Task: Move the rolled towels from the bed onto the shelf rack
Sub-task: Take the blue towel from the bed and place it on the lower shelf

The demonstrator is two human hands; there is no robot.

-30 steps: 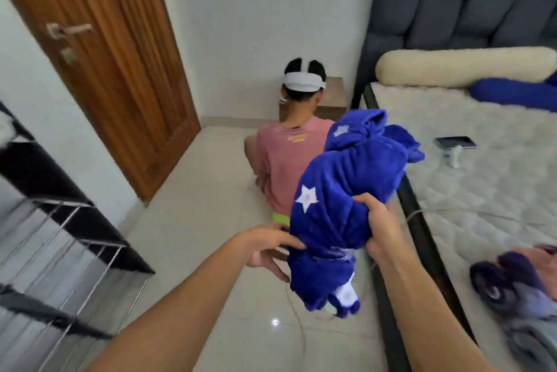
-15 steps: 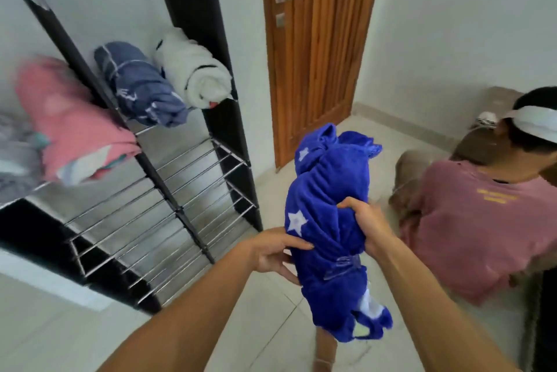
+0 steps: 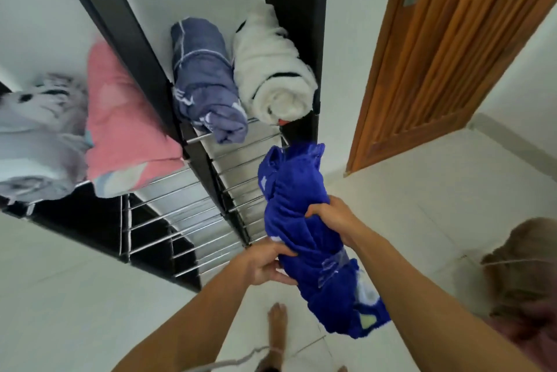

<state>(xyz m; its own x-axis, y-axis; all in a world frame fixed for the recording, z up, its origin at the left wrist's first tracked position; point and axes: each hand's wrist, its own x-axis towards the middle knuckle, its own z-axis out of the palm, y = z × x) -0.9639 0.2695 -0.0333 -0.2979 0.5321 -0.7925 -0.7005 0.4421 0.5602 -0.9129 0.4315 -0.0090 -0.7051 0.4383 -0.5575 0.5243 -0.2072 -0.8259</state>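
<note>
Both hands are clamped on the blue towel (image 3: 298, 215), the left hand (image 3: 265, 263) cupping it from below and the right hand (image 3: 331, 216) pinching its upper side, likely so the roll, bound with a clear band, stays together. It hangs between them in the air, tilted, its top end just in front of the rack (image 3: 229, 181), below the purple towel (image 3: 205, 82) and white towel (image 3: 271, 70) on the upper wire shelf, where free rungs look ready for it
</note>
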